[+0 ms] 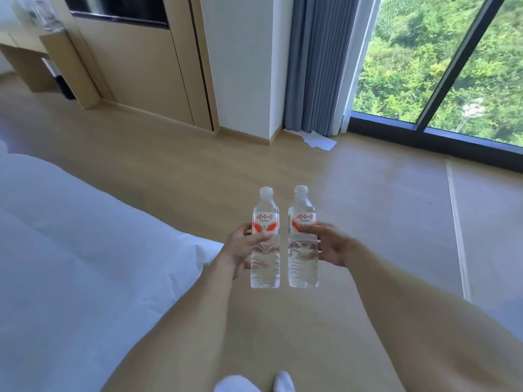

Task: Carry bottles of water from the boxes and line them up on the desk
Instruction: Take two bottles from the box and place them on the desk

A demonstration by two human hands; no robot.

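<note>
I hold two clear water bottles upright in front of me, side by side and almost touching, above the wooden floor. Each has a white cap and a red-and-white label. My left hand [242, 247] grips the left bottle [265, 239] around its middle. My right hand [328, 244] grips the right bottle [302, 237] at the same height. The desk [34, 56] shows at the far upper left, light wood with some clear items on top. No boxes are in view.
A white bed [79, 264] fills the left side. A wooden wall unit [141, 66] with a dark screen stands ahead, beside a white pillar and grey curtain [317, 63]. White papers [318, 140] lie on the floor by the large window [441, 60].
</note>
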